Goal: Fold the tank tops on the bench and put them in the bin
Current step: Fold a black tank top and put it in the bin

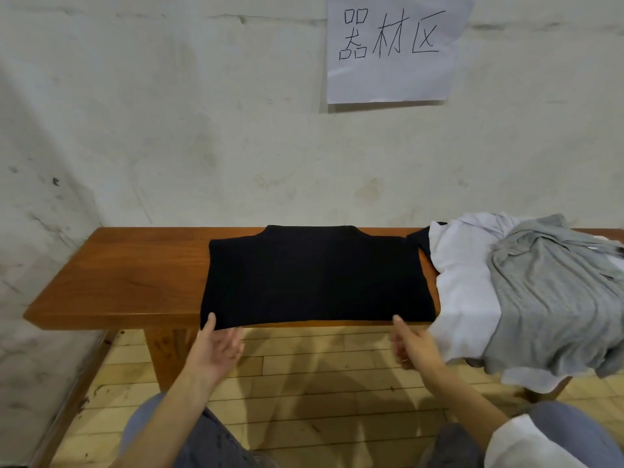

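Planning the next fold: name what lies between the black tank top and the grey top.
Head view: a crumpled white top lies between the black tank top and the grey top, partly under the grey one.

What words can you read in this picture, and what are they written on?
"器材区": handwritten in black on the white paper sheet stuck to the wall above the bench.
No other writing shows anywhere.
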Demonstrator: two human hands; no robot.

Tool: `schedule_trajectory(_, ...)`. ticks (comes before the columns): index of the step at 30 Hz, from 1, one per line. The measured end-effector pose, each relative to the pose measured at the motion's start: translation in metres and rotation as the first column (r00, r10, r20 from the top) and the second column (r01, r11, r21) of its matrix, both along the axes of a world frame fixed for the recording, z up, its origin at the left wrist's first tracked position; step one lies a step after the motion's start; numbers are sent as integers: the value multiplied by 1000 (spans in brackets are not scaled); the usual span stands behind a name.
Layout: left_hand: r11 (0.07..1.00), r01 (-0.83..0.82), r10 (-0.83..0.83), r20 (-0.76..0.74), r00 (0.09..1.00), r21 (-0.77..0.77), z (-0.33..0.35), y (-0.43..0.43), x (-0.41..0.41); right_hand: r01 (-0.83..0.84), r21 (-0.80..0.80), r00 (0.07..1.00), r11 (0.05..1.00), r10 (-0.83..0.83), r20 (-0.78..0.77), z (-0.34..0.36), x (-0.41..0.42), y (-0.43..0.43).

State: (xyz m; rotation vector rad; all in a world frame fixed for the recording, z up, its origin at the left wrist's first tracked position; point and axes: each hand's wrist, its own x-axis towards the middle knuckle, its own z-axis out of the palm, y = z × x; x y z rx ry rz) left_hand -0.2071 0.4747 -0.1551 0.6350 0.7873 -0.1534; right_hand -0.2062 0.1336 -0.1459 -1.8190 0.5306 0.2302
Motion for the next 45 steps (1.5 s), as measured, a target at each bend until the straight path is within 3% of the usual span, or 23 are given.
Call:
schedule_trajectory(3, 997, 56, -54, 44, 998, -49, -2, -15, -3, 2, 333, 993, 943, 37, -113, -3, 2, 13)
schedule_trajectory(7, 999, 32, -29, 85, 996, -31, 5, -26, 4, 290, 648, 957, 704, -217, -192, -3, 18, 19)
schedule_trajectory(11, 999, -15, 12, 62, 998, 49, 12, -24, 9, 496, 653, 858, 572, -438, -269, 1, 27, 11)
schedule_trajectory(15, 988, -93, 87, 49, 995, 122, 12, -17, 10, 480, 707, 864, 518, -417, -282, 15, 27, 3)
schedule_trajectory(19, 909, -188, 167, 89, 982, 371, 28, -16, 8, 466, 693, 854, 550, -485, -189, 33, 28, -2)
schedule_trajectory(21, 836, -240, 183, 161, 970, 494, 43, -20, 5, 470, 635, 835, 613, -542, -94, 45, 29, -1)
schedule_trajectory(25, 712, -352, 173, 335, 926, 607, 76, -31, -6, 511, 501, 758, 698, -641, 121, 73, 22, 9)
schedule_trajectory(30, 636, -461, 157, 481, 862, 619, 116, -45, -19, 559, 362, 664, 746, -664, 343, 100, 6, 19)
schedule_trajectory(38, 603, -538, 142, 584, 799, 590, 143, -47, -34, 540, 472, 589, 696, -714, 378, 129, -12, 14)
schedule_trajectory(45, 590, -519, 116, 571, 813, 618, 140, -48, -32, 514, 436, 625, 739, -670, 399, 124, -11, 10)
